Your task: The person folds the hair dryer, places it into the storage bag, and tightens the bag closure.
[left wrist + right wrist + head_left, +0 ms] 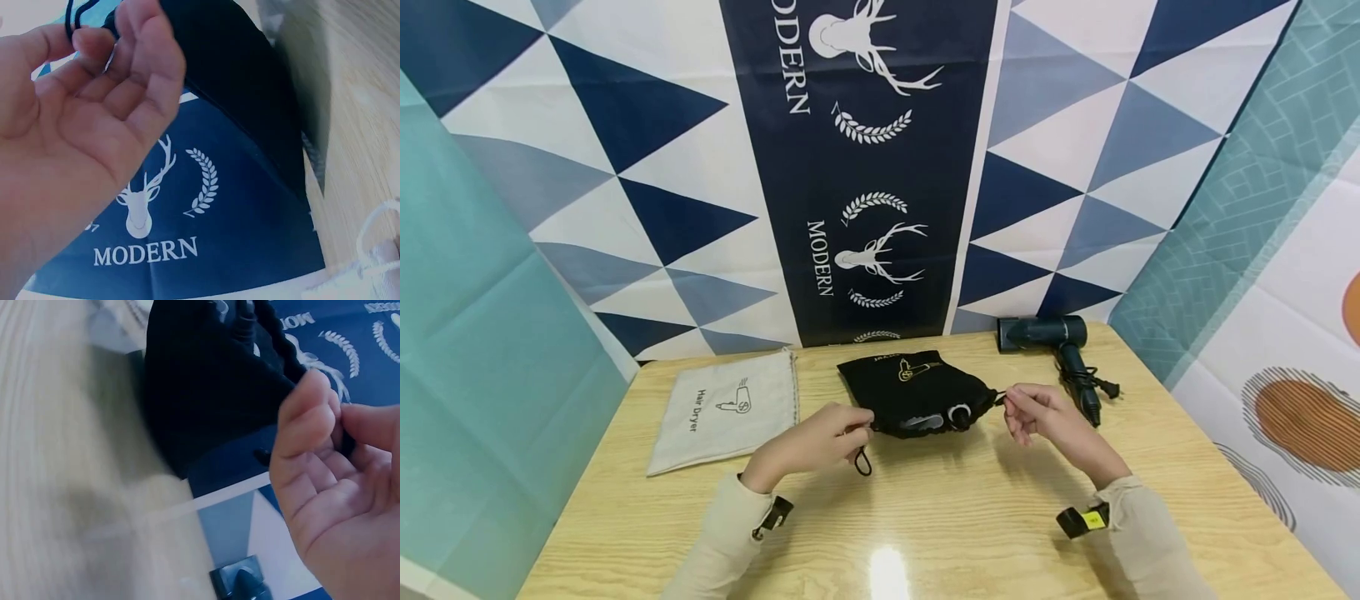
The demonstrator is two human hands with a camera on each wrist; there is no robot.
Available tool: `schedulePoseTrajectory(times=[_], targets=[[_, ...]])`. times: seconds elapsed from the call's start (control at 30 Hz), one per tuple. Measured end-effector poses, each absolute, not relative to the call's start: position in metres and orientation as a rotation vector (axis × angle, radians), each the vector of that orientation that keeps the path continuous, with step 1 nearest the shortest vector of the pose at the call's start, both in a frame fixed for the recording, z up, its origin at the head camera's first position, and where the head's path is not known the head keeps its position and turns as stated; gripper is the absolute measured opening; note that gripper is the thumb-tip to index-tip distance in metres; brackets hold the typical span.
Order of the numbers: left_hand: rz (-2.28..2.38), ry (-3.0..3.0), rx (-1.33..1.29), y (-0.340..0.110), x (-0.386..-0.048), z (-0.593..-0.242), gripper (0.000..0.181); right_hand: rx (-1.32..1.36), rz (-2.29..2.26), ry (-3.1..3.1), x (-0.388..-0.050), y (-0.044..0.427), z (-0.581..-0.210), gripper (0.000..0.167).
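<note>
A black drawstring bag (917, 383) with a gold hair dryer print hangs or leans at the middle of the table, its mouth partly gathered toward me. Through the mouth show a pale shiny item and a ring-ended dark part (959, 416); their kind is unclear. At the bag's left side, my left hand (829, 437) pinches one cord, whose loop (863, 462) dangles below the fingers. My right hand (1047, 414) pinches the cord at the opposite side between thumb and finger. The right wrist view shows the black cloth (212, 394) stretching toward those fingers.
On the left lies a flat light-grey pouch (730, 408) marked "Hair Dryer". A dark hair dryer (1041, 333) with its cord and plug (1107, 387) bundled at the handle lies at the back right. Behind the wooden table (820, 533) stands a patterned backdrop (880, 167).
</note>
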State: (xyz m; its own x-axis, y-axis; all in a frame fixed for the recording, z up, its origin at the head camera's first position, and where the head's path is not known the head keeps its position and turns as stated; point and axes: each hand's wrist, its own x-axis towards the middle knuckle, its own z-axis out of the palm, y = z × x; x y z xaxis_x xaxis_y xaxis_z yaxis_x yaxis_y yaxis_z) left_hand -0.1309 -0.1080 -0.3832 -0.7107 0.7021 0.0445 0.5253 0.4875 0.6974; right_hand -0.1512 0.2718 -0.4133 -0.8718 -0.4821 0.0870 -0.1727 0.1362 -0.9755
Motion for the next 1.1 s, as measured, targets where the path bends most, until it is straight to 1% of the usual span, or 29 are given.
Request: schedulePoseTrajectory(times=[0.27,0.43,0.63,0.9,1.1], targets=[[1.429,2.306,1.026,-0.111,-0.127,-0.368,0.03,-0.681,-2.022,2.08,-0.145,0.267,-0.391,0.039],[1.618,2.16,1.073,-0.112,-0.13,-0.355,0.028,-0.704,-2.161,1.981,-0.152,0.263,-0.376,0.036],[1.77,2.085,1.046,-0.113,-0.135,-0.339,0.034,-0.725,-2.256,1.944,-0.159,0.257,-0.358,0.034],[1.849,2.063,0.985,-0.117,-0.137,-0.339,0.034,-0.701,-2.254,1.964,-0.155,0.256,-0.356,0.034],[1.887,2.073,0.94,-0.119,-0.133,-0.34,0.035,-0.746,-2.235,1.988,-0.151,0.261,-0.359,0.034]])
